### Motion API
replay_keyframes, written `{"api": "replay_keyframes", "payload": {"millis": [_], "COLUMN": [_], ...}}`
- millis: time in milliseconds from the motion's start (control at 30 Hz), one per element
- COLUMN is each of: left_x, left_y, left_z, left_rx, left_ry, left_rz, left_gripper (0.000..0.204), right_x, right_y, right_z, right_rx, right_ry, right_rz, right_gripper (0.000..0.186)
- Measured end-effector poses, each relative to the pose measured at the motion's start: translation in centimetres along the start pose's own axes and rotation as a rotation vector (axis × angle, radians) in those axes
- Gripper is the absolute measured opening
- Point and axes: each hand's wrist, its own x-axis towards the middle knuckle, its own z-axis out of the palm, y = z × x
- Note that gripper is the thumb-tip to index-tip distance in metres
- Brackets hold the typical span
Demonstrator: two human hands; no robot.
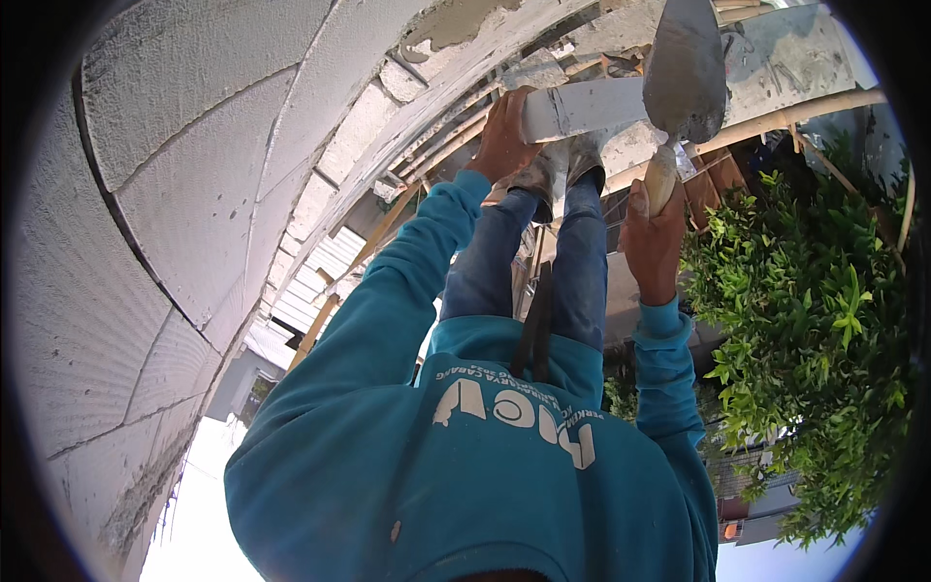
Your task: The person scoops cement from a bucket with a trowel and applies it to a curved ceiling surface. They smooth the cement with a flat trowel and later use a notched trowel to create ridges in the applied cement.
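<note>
My left hand [501, 136] grips the end of a pale, narrow block piece [587, 107] held crosswise above my boots [582, 160]. My right hand [653, 238] is wrapped round the wooden handle [661, 179] of a trowel; its wide grey metal blade [684, 68] points away from me, beside the block's right end and overlapping it in the view. Whether blade and block touch, I cannot tell.
A pale block wall [184, 194] with dark joints runs along my left, with grey mortar [427, 39] patches. Below are bamboo poles [786, 116] and a pale, stained board [781, 63] of the scaffold. A leafy tree [795, 349] fills the right side.
</note>
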Motion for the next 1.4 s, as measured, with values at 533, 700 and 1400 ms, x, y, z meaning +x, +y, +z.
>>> {"api": "replay_keyframes", "payload": {"millis": [533, 700, 1400], "left_x": [0.2, 0.1, 0.2], "left_y": [0.0, 0.3, 1.5], "left_z": [0.2, 0.5, 0.4], "left_rx": [-0.005, 0.018, 0.030], "left_ry": [0.029, 0.020, 0.029], "left_rz": [0.066, 0.041, -0.003], "left_gripper": [0.089, 0.086, 0.088], "right_x": [-0.1, -0.6, -0.2], "right_y": [-2.5, -0.4, -2.0], "right_z": [-1.8, -0.8, -0.9], "right_rx": [0.053, -0.112, -0.165], "right_ry": [-0.050, -0.253, -0.047], "right_rz": [0.132, -0.057, -0.101], "right_gripper": [0.033, 0.033, 0.033]}}
